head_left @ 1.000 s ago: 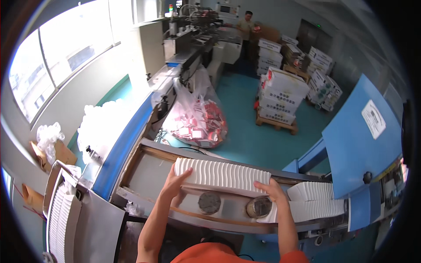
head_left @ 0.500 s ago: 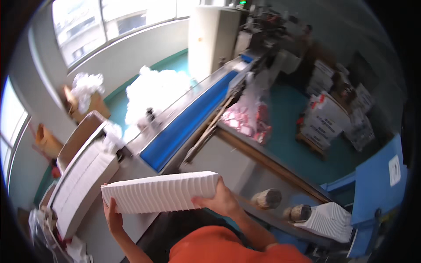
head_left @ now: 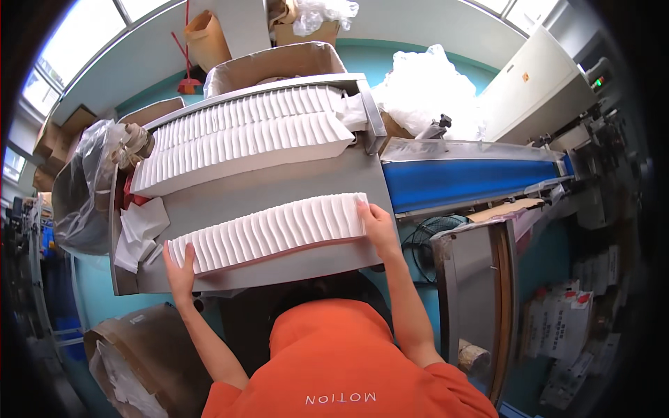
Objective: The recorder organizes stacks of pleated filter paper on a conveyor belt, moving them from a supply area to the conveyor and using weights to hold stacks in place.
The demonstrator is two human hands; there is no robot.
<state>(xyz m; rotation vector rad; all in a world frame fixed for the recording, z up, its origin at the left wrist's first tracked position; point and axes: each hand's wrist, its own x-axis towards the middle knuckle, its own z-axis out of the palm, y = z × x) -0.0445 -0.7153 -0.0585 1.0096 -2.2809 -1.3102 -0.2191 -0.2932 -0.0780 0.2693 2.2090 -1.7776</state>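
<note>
A long stack of folded white paper tissues (head_left: 275, 233) stretches between my two hands, its pleated edges facing up. My left hand (head_left: 180, 270) clasps the left end, thumb on the near side. At the other end, my right hand (head_left: 380, 228) presses its fingers around the stack. The stack lies at or just over the front part of a metal table (head_left: 279, 180); I cannot tell whether it touches the surface. Behind it, two more rows of white folded tissues (head_left: 240, 143) lie side by side along the table's far edge. Some loose white sheets (head_left: 139, 233) are at the table's left.
A raised metal rim (head_left: 373, 115) bounds the table's far right corner. To the right runs a blue conveyor belt (head_left: 474, 182). Cardboard boxes stand behind the table and at the lower left (head_left: 143, 355). A black fan (head_left: 421, 247) sits beneath the conveyor.
My view has turned left, toward the metal table. The tissue stack, still held at both ends, has come from the table's near side to over its front part.
</note>
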